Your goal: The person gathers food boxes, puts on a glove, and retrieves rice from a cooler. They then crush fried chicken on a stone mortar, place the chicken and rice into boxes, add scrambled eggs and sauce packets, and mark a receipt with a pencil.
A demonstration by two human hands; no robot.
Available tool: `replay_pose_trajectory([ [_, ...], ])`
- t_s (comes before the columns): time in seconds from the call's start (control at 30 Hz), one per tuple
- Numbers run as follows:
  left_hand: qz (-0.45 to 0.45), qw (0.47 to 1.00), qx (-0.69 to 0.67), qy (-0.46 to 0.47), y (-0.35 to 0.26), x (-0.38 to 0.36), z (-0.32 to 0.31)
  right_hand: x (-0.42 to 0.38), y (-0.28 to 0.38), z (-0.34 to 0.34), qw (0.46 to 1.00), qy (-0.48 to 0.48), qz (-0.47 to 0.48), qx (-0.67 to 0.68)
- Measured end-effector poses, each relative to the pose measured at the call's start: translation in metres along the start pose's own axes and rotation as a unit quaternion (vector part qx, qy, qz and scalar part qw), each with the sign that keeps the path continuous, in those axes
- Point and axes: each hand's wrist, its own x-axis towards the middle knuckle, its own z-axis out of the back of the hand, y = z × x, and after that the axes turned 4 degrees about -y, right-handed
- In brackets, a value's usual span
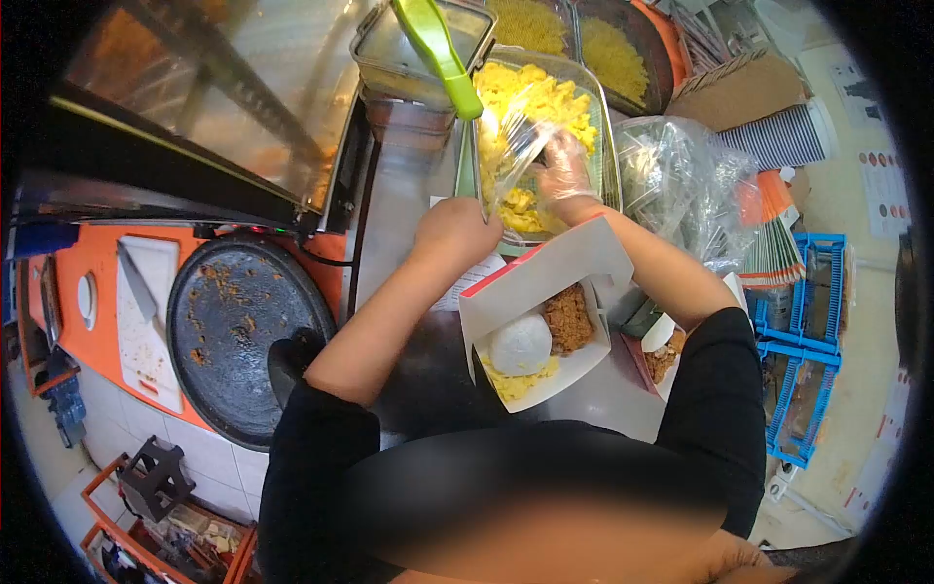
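My left hand [457, 232] is closed in a fist by the near left corner of a clear container [611, 146]; a thin metal edge shows at its fingers, but what it grips is hidden. Chunky yellow food, like scrambled egg [540, 92], fills much of the container. Inside it, my right hand [564, 175] wears a loose clear plastic glove, fingers curled around something dark that I cannot make out. Below my hands stands an open paper food box [535, 389] holding a white rice mound [520, 346], brown crumbly food [567, 319] and yellow bits [520, 380].
A second food box [664, 365] sits partly under my right arm. Crumpled clear plastic [681, 185] lies right of the container. A green-handled utensil [438, 58] rests across a glass container at the back. To the left are a dark round pan [248, 341] and a knife [136, 280] on a white board.
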Motion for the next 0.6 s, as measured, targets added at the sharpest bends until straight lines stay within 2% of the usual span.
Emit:
replay_pose_trajectory([
  [0.03, 0.003, 1.0, -0.007, 0.011, 0.0, -0.001, 0.001, 0.001, 0.002, 0.001, 1.0, 0.012, -0.003, 0.0],
  [0.1, 0.006, 0.999, -0.014, 0.028, 0.005, -0.001, -0.006, 0.013, 0.007, 0.014, 0.969, 0.231, 0.091, -0.018],
  [0.13, -0.008, 1.0, -0.02, -0.004, 0.009, -0.001, -0.011, 0.014, 0.002, 0.013, 0.95, 0.296, 0.028, 0.093],
  [0.17, -0.022, 0.999, -0.028, -0.039, 0.012, -0.001, -0.013, 0.024, 0.011, 0.028, 0.95, 0.298, 0.027, 0.092],
  [0.23, -0.019, 0.999, -0.033, -0.031, 0.015, -0.003, -0.013, 0.055, 0.043, 0.072, 0.897, 0.433, 0.086, 0.037],
  [0.27, -0.019, 0.999, -0.036, -0.025, 0.015, -0.004, -0.012, 0.053, 0.043, 0.073, 0.877, 0.472, 0.06, 0.073],
  [0.37, 0.0, 0.999, -0.033, -0.019, 0.006, -0.009, -0.008, 0.038, 0.057, 0.089, 0.889, 0.442, 0.062, 0.1],
  [0.4, -0.004, 0.999, -0.03, -0.021, 0.004, -0.011, -0.006, 0.031, 0.043, 0.074, 0.879, 0.474, 0.013, 0.055],
  [0.43, 0.009, 0.999, -0.038, -0.018, 0.005, -0.014, -0.004, 0.034, 0.033, 0.073, 0.881, 0.47, 0.009, 0.055],
  [0.5, 0.018, 0.999, -0.041, -0.014, 0.01, -0.023, 0.001, 0.038, 0.011, 0.078, 0.86, 0.464, -0.106, 0.183],
  [0.57, 0.047, 0.996, -0.064, -0.046, 0.023, -0.033, 0.005, 0.023, -0.017, 0.078, 0.828, 0.407, -0.292, 0.252],
  [0.6, 0.036, 0.994, -0.087, -0.06, 0.03, -0.04, 0.007, 0.015, -0.034, 0.078, 0.778, 0.4, -0.365, 0.319],
])
